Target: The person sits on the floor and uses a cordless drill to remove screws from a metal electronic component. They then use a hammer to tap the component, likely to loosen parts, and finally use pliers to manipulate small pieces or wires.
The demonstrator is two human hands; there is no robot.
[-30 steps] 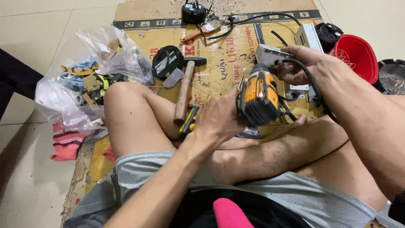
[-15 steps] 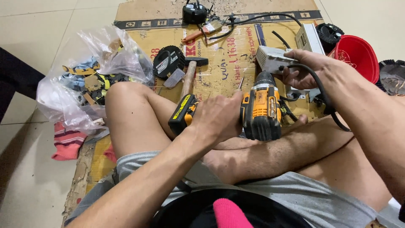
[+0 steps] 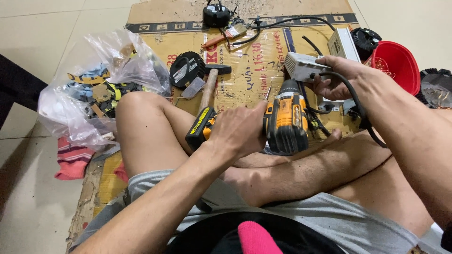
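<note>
I sit cross-legged on a cardboard sheet [image 3: 245, 61]. My left hand [image 3: 240, 129] grips the handle of a yellow and black cordless drill [image 3: 285, 120], held over my shins with its nose pointing away from me. My right hand [image 3: 341, 77] holds a small grey metal box [image 3: 303, 66] together with a thick black cable [image 3: 351, 96] that loops down past my wrist. The box sits just beyond the drill's nose.
A wooden-handled hammer [image 3: 209, 89] and a black disc [image 3: 186, 69] lie on the cardboard. A clear plastic bag of parts [image 3: 101, 82] is at the left, a red bowl [image 3: 398, 63] at the right. A second grey box [image 3: 341, 43], a black device [image 3: 216, 14] and a pink striped cloth [image 3: 73, 157] lie around.
My left hand has turned the drill from a tilted pose to level and shifted it slightly left. My right hand has kept hold of the box and cable.
</note>
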